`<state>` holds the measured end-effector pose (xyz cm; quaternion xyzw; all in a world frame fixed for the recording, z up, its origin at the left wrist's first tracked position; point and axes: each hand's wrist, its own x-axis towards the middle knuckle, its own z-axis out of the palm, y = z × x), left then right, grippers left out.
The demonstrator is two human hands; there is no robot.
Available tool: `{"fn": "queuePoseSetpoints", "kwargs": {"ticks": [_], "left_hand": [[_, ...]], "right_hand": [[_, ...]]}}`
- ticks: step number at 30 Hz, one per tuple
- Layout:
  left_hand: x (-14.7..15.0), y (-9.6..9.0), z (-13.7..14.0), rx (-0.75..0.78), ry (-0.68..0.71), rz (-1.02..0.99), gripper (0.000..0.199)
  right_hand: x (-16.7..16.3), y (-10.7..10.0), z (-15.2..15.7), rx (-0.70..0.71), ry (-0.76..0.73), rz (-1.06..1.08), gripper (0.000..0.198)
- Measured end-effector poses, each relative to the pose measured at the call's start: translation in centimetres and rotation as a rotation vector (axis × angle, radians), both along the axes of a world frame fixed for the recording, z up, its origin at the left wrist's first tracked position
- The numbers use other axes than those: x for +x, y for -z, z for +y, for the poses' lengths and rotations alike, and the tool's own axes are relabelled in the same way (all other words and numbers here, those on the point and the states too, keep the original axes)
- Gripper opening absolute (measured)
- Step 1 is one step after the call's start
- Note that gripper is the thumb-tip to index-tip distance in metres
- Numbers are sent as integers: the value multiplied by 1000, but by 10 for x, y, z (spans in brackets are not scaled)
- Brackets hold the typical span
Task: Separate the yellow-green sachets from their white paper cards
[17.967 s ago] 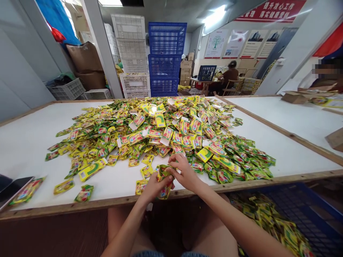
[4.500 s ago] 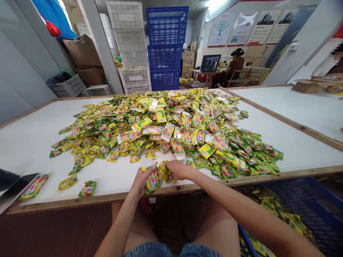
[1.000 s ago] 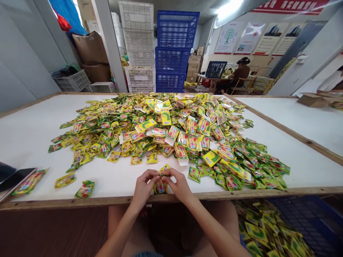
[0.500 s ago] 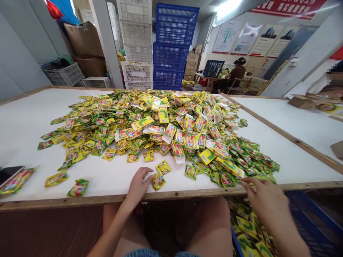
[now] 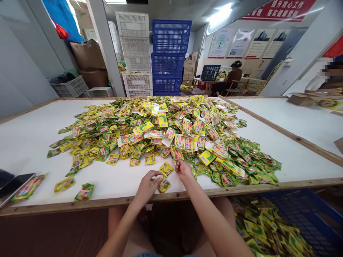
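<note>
My left hand [image 5: 148,186] rests near the table's front edge, fingers curved and slightly apart, its fingertips beside a yellow sachet [image 5: 164,185]. A second yellow sachet [image 5: 166,169] lies just behind that one, between my hands. My right hand [image 5: 184,171] is closed at the near end of a small printed carton [image 5: 177,154] at the front of the pile; the fingers partly hide that end. Yellow cartons such as this one [image 5: 162,119] lie on top of the pile. Green sachets [image 5: 257,157] spread out on the right.
A wooden rim [image 5: 107,202] edges the white table. At the left lie a phone [image 5: 20,185] and a larger packet [image 5: 29,186]. Below the right side, a blue crate [image 5: 292,214] stands beside many yellow cartons [image 5: 257,228]. Blue crates [image 5: 171,35] are stacked behind; a person [image 5: 233,78] sits beyond.
My right hand has moved left from the right front edge to the carton at the pile's front. My left hand stays by the yellow sachet. The view has tilted up slightly.
</note>
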<state>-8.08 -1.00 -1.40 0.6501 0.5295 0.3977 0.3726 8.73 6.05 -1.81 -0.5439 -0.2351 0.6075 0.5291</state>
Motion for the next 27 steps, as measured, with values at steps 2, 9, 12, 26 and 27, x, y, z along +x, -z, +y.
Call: {"fn": "queuePoseSetpoints", "kwargs": {"ticks": [2,9,12,26,27], "left_hand": [[-12,-1,7,-40,-48,-138,34],[-34,-25,20,-443,270,-364,47],[-29,-29,15,-492,472,-289,41],[-38,-7,10,-430,0,-482,43],[-38,-7,11,-427,-2,-432,42]], "right_hand": [[8,0,-13,37,-50,-37,27],[2,-27,-58,668,-559,-933,12],[6,-36,-55,803,-523,-1117,12],[73,2,-37,344,-513,-1173,19],[64,0,-38,382,-560,-1056,18]]}}
